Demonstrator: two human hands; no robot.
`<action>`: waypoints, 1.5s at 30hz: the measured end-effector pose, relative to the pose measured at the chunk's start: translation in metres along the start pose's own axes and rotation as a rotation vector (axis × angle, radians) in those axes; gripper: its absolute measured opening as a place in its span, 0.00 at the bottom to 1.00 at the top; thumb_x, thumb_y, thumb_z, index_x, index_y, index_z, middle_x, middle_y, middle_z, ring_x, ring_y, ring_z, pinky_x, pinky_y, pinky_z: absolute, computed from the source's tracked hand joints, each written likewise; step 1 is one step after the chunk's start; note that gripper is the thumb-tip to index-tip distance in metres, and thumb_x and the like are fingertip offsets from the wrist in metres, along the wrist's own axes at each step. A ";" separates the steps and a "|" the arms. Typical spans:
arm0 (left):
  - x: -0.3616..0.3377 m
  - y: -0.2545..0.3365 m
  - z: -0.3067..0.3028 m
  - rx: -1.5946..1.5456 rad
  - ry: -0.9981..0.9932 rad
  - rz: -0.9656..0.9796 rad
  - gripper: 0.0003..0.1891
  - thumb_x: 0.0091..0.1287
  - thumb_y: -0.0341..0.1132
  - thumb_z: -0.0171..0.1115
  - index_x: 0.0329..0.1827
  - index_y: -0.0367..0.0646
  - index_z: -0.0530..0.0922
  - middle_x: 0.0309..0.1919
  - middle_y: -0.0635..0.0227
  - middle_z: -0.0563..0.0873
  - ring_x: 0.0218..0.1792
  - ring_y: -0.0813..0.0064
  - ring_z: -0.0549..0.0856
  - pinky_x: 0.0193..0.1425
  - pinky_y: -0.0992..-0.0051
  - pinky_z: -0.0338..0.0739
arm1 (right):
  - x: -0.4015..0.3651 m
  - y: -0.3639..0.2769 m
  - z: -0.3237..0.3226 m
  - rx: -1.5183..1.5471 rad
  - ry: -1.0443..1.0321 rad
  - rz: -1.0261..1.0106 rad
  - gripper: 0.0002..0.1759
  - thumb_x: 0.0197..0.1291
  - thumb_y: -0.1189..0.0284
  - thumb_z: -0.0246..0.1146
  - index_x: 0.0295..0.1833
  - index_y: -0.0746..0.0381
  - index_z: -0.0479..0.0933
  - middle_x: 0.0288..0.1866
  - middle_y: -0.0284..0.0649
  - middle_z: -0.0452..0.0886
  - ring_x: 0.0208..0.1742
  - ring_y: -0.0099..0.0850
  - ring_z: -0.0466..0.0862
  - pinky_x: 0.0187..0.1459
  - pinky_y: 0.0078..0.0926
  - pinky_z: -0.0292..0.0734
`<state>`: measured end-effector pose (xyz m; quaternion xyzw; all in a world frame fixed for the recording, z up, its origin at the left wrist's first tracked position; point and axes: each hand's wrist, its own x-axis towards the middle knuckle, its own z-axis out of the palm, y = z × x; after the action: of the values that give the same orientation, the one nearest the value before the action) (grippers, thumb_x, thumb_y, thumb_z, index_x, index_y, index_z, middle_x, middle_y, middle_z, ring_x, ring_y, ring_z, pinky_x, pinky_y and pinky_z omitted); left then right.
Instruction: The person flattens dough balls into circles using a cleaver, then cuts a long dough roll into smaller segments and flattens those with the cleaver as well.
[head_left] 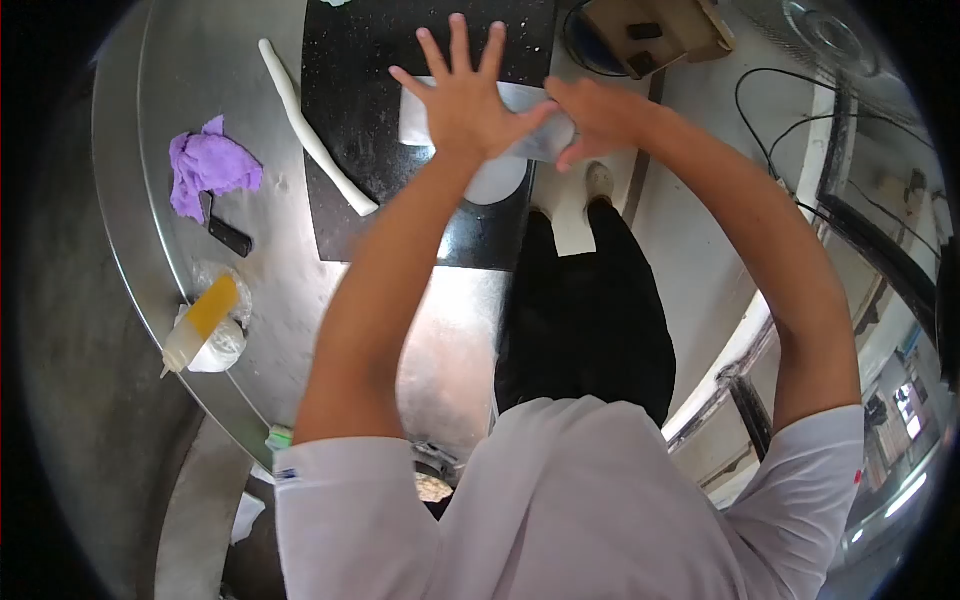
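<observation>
My left hand [468, 115] lies spread over a broad, flat metal blade [415, 118], fingers apart and pointing away from me. My right hand [598, 115] is closed at the right end of this blade; a handle, if there is one, is hidden in it. Both are over a black board [400, 225]. Just below the blade a thin, white, round sheet of dough [497, 185] shows, partly covered. A long white rope of dough [312, 140] lies left of my left forearm, across the board's left edge.
On the steel table [285, 235] at left are a purple cloth [215, 160], a black-handled knife [230, 237] and a squeeze bottle [208, 312] of yellow liquid by a plastic bag [218, 348]. At the top right stands a cardboard box [660, 30]. Black cables [770, 130] hang at right.
</observation>
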<state>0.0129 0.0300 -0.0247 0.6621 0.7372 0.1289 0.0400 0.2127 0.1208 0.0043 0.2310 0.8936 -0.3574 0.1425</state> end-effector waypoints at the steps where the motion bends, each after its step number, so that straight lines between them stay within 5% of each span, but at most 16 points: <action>1: 0.003 0.012 0.000 0.013 0.015 -0.020 0.61 0.51 0.84 0.59 0.87 0.65 0.55 0.87 0.54 0.50 0.84 0.33 0.45 0.71 0.13 0.35 | -0.001 0.004 -0.001 0.029 0.033 -0.047 0.53 0.39 0.46 0.84 0.62 0.64 0.65 0.45 0.56 0.86 0.53 0.61 0.84 0.51 0.52 0.80; 3: 0.017 0.016 -0.005 0.098 -0.067 -0.076 0.60 0.52 0.84 0.59 0.87 0.66 0.55 0.87 0.54 0.50 0.84 0.34 0.46 0.72 0.15 0.36 | 0.010 0.019 -0.015 -0.017 0.007 -0.045 0.50 0.40 0.48 0.85 0.60 0.62 0.65 0.45 0.57 0.86 0.51 0.61 0.84 0.50 0.52 0.81; 5: 0.025 0.023 -0.013 0.212 0.054 -0.124 0.57 0.58 0.76 0.58 0.88 0.57 0.53 0.87 0.55 0.50 0.85 0.38 0.47 0.77 0.21 0.35 | 0.017 0.034 -0.024 -0.182 0.241 -0.231 0.50 0.39 0.49 0.85 0.59 0.62 0.65 0.43 0.57 0.86 0.48 0.61 0.85 0.48 0.51 0.81; 7: 0.040 0.034 -0.045 0.128 -0.127 -0.228 0.60 0.55 0.77 0.61 0.87 0.57 0.53 0.87 0.55 0.50 0.85 0.38 0.47 0.77 0.21 0.38 | 0.020 0.016 -0.045 -0.283 0.165 -0.192 0.50 0.37 0.48 0.85 0.59 0.62 0.66 0.41 0.58 0.86 0.47 0.60 0.86 0.47 0.50 0.81; 11: 0.020 0.026 -0.040 0.111 -0.272 -0.090 0.62 0.52 0.77 0.66 0.87 0.56 0.55 0.87 0.53 0.49 0.85 0.38 0.47 0.77 0.21 0.40 | 0.001 0.007 -0.009 0.012 0.079 -0.058 0.47 0.38 0.49 0.85 0.57 0.63 0.69 0.38 0.57 0.86 0.46 0.58 0.86 0.46 0.50 0.81; 15: 0.028 0.023 -0.009 0.181 0.008 -0.106 0.60 0.54 0.77 0.62 0.87 0.56 0.55 0.87 0.53 0.49 0.85 0.38 0.45 0.78 0.22 0.38 | 0.014 0.030 -0.008 0.006 0.177 -0.162 0.48 0.39 0.45 0.84 0.57 0.63 0.70 0.39 0.57 0.86 0.44 0.58 0.87 0.45 0.48 0.81; 17: 0.052 0.027 -0.032 0.114 -0.115 -0.124 0.60 0.54 0.76 0.64 0.87 0.56 0.55 0.87 0.51 0.49 0.84 0.37 0.47 0.79 0.24 0.40 | 0.021 0.035 -0.035 -0.107 0.281 -0.208 0.49 0.39 0.43 0.84 0.57 0.64 0.70 0.39 0.57 0.86 0.44 0.58 0.87 0.45 0.49 0.81; 19: 0.062 0.022 -0.040 0.142 -0.209 -0.027 0.60 0.52 0.74 0.67 0.86 0.55 0.56 0.86 0.51 0.49 0.84 0.37 0.48 0.78 0.24 0.41 | 0.020 0.027 -0.006 0.104 0.266 -0.078 0.50 0.40 0.43 0.84 0.56 0.67 0.70 0.40 0.58 0.86 0.45 0.59 0.87 0.45 0.49 0.82; 20: 0.054 -0.016 0.004 0.060 0.041 0.215 0.59 0.52 0.84 0.59 0.87 0.67 0.55 0.87 0.54 0.50 0.84 0.36 0.46 0.74 0.17 0.38 | 0.017 0.019 0.009 0.137 0.272 -0.050 0.50 0.39 0.42 0.84 0.56 0.68 0.70 0.39 0.59 0.86 0.45 0.59 0.87 0.45 0.50 0.82; 21: 0.036 -0.024 0.004 0.055 0.024 0.289 0.57 0.55 0.80 0.61 0.87 0.69 0.54 0.87 0.57 0.49 0.85 0.41 0.46 0.74 0.19 0.42 | 0.009 0.005 0.030 0.187 0.266 -0.025 0.50 0.39 0.42 0.83 0.55 0.68 0.70 0.38 0.60 0.85 0.44 0.60 0.87 0.46 0.50 0.83; 24: -0.012 -0.027 -0.014 -0.025 -0.093 0.321 0.56 0.54 0.78 0.64 0.86 0.71 0.57 0.87 0.58 0.51 0.85 0.43 0.49 0.73 0.18 0.43 | -0.009 -0.018 0.045 0.246 0.179 -0.027 0.50 0.39 0.41 0.83 0.53 0.69 0.70 0.36 0.62 0.85 0.42 0.62 0.87 0.46 0.50 0.83; 35: 0.042 -0.032 -0.015 -0.073 -0.102 0.467 0.57 0.50 0.77 0.67 0.86 0.74 0.56 0.88 0.63 0.49 0.85 0.44 0.49 0.75 0.20 0.43 | -0.002 -0.019 0.043 0.179 0.326 0.085 0.50 0.40 0.38 0.81 0.50 0.71 0.70 0.34 0.61 0.85 0.41 0.62 0.87 0.43 0.54 0.82; 37: 0.022 -0.025 -0.012 -0.045 -0.180 0.433 0.62 0.43 0.76 0.72 0.86 0.73 0.57 0.88 0.62 0.47 0.86 0.44 0.48 0.73 0.17 0.42 | -0.003 -0.016 0.051 0.222 0.289 0.061 0.51 0.40 0.37 0.81 0.50 0.71 0.70 0.34 0.61 0.85 0.40 0.62 0.87 0.43 0.54 0.82; 41: 0.037 -0.025 -0.026 0.040 -0.066 0.399 0.56 0.54 0.72 0.69 0.86 0.72 0.56 0.85 0.62 0.58 0.84 0.48 0.56 0.75 0.24 0.51 | 0.004 -0.013 0.035 0.169 0.239 0.064 0.51 0.40 0.37 0.80 0.51 0.70 0.70 0.33 0.61 0.83 0.42 0.62 0.86 0.42 0.53 0.81; 42: 0.049 -0.013 -0.044 0.131 -0.240 0.368 0.60 0.51 0.74 0.68 0.86 0.54 0.58 0.86 0.51 0.49 0.84 0.38 0.50 0.78 0.24 0.43 | 0.009 -0.008 0.024 0.107 0.306 0.029 0.51 0.40 0.37 0.81 0.51 0.70 0.70 0.32 0.61 0.83 0.42 0.62 0.86 0.41 0.53 0.81; 45: 0.059 -0.012 -0.038 0.162 -0.242 0.365 0.59 0.52 0.73 0.69 0.85 0.55 0.59 0.86 0.50 0.49 0.84 0.39 0.49 0.78 0.24 0.43 | 0.008 -0.010 0.020 0.042 0.351 0.035 0.52 0.39 0.39 0.82 0.53 0.70 0.70 0.33 0.61 0.83 0.42 0.61 0.86 0.43 0.51 0.81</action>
<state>-0.0147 0.0818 0.0152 0.7961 0.6030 -0.0058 0.0508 0.2029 0.1031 -0.0071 0.3085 0.8929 -0.3277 -0.0143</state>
